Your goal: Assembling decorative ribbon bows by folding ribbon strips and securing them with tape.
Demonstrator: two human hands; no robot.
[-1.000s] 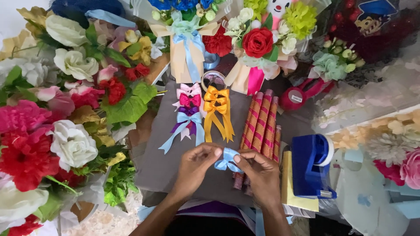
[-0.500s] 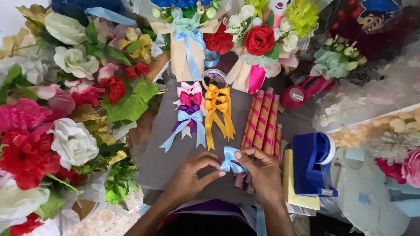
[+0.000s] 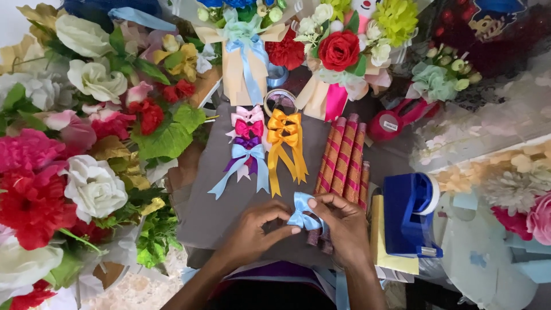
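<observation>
Right grip [image 3: 344, 221]: pinching the small light-blue satin ribbon bow [image 3: 303, 212] from the right, thumb laid over its top loop, fingers curled under.
Left grip [image 3: 255, 227]: fingertips pressed together on the bow's left edge, at the crossing of the loops.
Bow's place: held just above the grey cloth-covered surface [image 3: 212, 212], near edge, centre of the scene.
Doing it well: best pinched at the centre crossing only, loops left free and puffed; satin likely slippery, so a firm, even squeeze from both sides; loops matched in size before any fixing.
Just right: bundle of red-and-pink striped paper rolls [image 3: 341, 155], partly under the right hand.
Further right: blue tape dispenser [image 3: 410, 215] on a pale yellow pad [image 3: 387, 252].
Far, centre: finished bows in a row, pink, magenta, purple and light blue [image 3: 247, 146], beside an orange long-tailed bow [image 3: 284, 143].
Left side: heap of artificial red, white and pink flowers [image 3: 69, 172].
Risk: loops flattened or twisted if gripped too wide.
</observation>
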